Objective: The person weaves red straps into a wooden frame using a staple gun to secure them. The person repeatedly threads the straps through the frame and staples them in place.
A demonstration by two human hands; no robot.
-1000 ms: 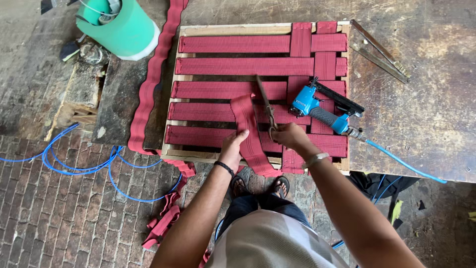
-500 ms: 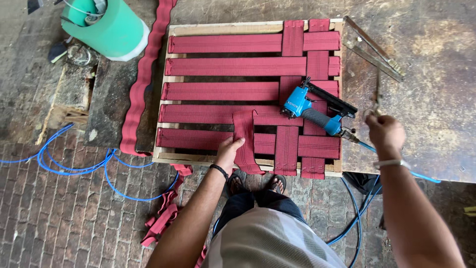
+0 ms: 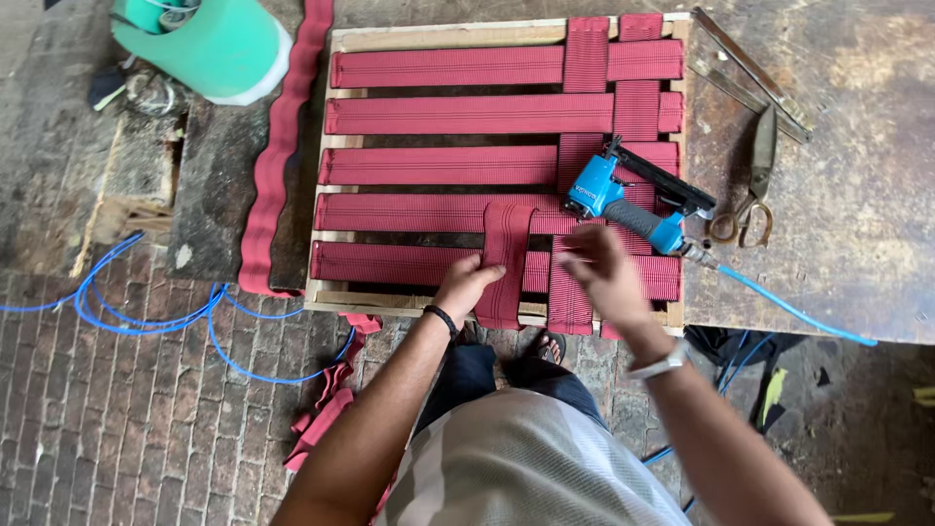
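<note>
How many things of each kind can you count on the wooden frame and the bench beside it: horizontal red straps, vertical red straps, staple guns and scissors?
Horizontal red straps: 5
Vertical red straps: 3, one of them gripped by the left hand
Blue staple gun: 1
Scissors: 1
Total: 10

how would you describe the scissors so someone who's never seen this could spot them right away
Start at the wooden frame woven with red webbing on the workbench. Just past its right edge, beyond the blue staple gun, lie the scissors: dark metal, blades pointing away, rusty loop handles nearest the person.
</note>
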